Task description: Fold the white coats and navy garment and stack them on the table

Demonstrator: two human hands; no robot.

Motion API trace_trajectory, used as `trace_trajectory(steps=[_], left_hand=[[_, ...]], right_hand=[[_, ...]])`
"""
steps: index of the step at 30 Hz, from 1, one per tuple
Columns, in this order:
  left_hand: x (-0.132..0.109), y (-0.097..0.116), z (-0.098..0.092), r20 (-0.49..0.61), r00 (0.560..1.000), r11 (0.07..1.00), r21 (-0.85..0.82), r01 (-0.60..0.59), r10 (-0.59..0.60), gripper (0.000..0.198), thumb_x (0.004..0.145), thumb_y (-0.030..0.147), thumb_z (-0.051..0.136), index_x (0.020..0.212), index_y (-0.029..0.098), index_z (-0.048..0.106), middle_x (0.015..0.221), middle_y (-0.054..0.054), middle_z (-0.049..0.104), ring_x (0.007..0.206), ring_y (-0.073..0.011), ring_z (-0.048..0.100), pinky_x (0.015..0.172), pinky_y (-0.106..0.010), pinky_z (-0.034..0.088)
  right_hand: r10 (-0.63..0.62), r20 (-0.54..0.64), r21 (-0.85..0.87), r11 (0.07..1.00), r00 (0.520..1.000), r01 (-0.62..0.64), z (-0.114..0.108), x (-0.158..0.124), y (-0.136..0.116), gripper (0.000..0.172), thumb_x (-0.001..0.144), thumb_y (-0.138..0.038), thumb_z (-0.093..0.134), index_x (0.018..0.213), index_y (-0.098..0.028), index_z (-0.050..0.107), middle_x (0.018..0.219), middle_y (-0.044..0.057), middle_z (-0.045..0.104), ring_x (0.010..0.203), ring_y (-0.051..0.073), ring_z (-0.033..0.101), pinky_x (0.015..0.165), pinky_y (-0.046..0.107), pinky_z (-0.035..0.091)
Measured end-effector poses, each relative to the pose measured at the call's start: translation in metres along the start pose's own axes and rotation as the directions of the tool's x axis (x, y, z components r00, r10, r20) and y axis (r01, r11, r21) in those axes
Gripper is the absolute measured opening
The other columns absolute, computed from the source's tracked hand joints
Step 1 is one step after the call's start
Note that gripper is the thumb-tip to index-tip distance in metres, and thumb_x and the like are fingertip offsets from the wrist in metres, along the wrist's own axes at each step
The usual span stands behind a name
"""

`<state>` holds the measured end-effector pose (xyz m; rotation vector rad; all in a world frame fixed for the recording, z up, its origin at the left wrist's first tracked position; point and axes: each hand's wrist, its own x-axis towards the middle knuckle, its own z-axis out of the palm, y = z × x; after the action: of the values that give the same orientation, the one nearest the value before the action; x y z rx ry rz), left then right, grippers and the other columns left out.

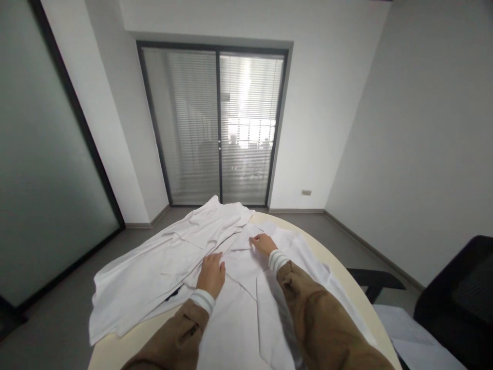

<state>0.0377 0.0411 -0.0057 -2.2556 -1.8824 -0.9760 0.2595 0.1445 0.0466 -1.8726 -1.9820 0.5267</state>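
Observation:
Two white garments, coat-like with flaps and seams, are spread over a round table. The left garment is rumpled and hangs over the table's left edge. The right garment runs from the near edge to the far side, with folds down its middle. My left hand lies palm down where the two garments meet, its fingers stretched out and thumb apart. Farther off, my right hand has its fingers bent, with the fingertips pinching cloth near the top of the right garment. A small dark patch shows beneath the left garment.
Cream table top shows along the right rim. A black office chair stands at the right, with white cloth on its seat. Beyond the table are a glazed door with blinds and grey walls; frosted glass is at left.

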Motion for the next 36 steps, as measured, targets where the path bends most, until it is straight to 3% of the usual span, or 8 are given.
trace_trajectory(steps=[7,12,16,19,23,28,33,36], left_hand=[[0.005,-0.011,0.010,-0.091,0.993,0.990,-0.125,0.059,-0.070,0.029,0.091,0.013,0.046,0.114,0.012,0.063,0.107,-0.013,0.067,0.105,-0.0269,0.060,0.098,-0.044,0.047],[0.010,-0.012,0.005,-0.064,0.977,0.947,-0.264,0.181,-0.204,0.031,0.089,0.007,0.048,0.116,0.013,0.059,0.108,-0.013,0.068,0.104,-0.0241,0.065,0.093,-0.039,0.050],[0.011,-0.010,-0.001,-0.034,0.966,0.926,-0.298,0.233,-0.254,0.029,0.087,0.001,0.045,0.106,0.016,0.061,0.096,-0.008,0.068,0.094,-0.0208,0.066,0.085,-0.034,0.051],[0.010,-0.010,-0.001,0.008,0.989,0.955,-0.259,0.144,-0.147,0.033,0.083,-0.005,0.044,0.095,0.016,0.066,0.097,-0.008,0.068,0.097,-0.0197,0.065,0.093,-0.034,0.049],[0.008,-0.011,0.004,0.028,0.997,0.976,-0.203,0.079,-0.075,0.037,0.086,-0.003,0.041,0.109,0.013,0.065,0.108,-0.011,0.066,0.104,-0.0203,0.063,0.098,-0.035,0.048],[0.004,-0.007,0.006,0.025,0.998,0.980,-0.187,0.063,-0.059,0.034,0.088,0.002,0.043,0.113,0.010,0.065,0.108,-0.013,0.063,0.106,-0.0230,0.061,0.099,-0.039,0.047],[0.000,0.011,-0.017,-0.071,0.995,0.996,-0.041,-0.073,0.070,0.033,0.084,0.019,0.061,0.117,0.016,0.065,0.136,-0.017,0.049,0.126,-0.0353,0.045,0.104,-0.054,0.040],[-0.004,0.032,-0.037,0.088,0.966,0.956,-0.190,-0.224,0.244,0.036,0.087,0.021,0.056,0.123,0.021,0.061,0.126,-0.012,0.059,0.117,-0.0292,0.053,0.101,-0.050,0.045]], right_hand=[[-0.078,-0.018,0.343,0.936,0.997,0.079,0.016,0.040,-0.020,0.023,0.092,-0.034,0.052,0.086,-0.015,0.064,0.065,0.003,0.068,0.059,0.013,0.062,0.063,0.023,0.046],[-0.192,-0.019,0.540,0.824,0.981,0.172,0.033,0.060,-0.041,0.030,0.096,-0.031,0.042,0.122,-0.019,0.049,0.099,0.008,0.071,0.075,0.014,0.068,0.065,0.025,0.053],[-0.303,-0.013,0.600,0.760,0.953,0.250,0.051,0.055,-0.046,0.061,0.085,-0.019,0.056,0.141,-0.024,0.032,0.133,0.013,0.058,0.111,0.016,0.063,0.093,0.034,0.052],[-0.433,0.009,0.474,0.795,0.902,0.377,0.056,0.045,-0.043,0.071,0.083,-0.015,0.055,0.148,-0.019,0.026,0.148,0.016,0.043,0.135,0.020,0.045,0.111,0.040,0.038],[-0.463,0.039,0.240,0.864,0.885,0.442,0.047,0.025,-0.032,0.071,0.084,-0.018,0.054,0.149,-0.009,0.028,0.156,0.020,0.029,0.146,0.025,0.026,0.120,0.042,0.021],[-0.235,0.117,-0.141,0.958,0.965,0.250,0.028,-0.024,-0.002,0.076,0.089,-0.042,0.054,0.154,-0.016,0.024,0.162,0.016,0.015,0.149,0.036,0.010,0.117,0.059,0.014],[-0.082,0.091,-0.353,0.929,0.992,0.109,-0.004,-0.064,0.048,0.067,0.095,-0.049,0.039,0.153,-0.019,0.026,0.161,0.012,0.022,0.147,0.037,0.017,0.114,0.060,0.018],[0.060,-0.013,-0.339,0.939,0.998,-0.061,-0.031,-0.066,0.082,0.060,0.096,-0.041,0.038,0.151,-0.017,0.031,0.158,0.014,0.028,0.143,0.035,0.027,0.111,0.053,0.028]])
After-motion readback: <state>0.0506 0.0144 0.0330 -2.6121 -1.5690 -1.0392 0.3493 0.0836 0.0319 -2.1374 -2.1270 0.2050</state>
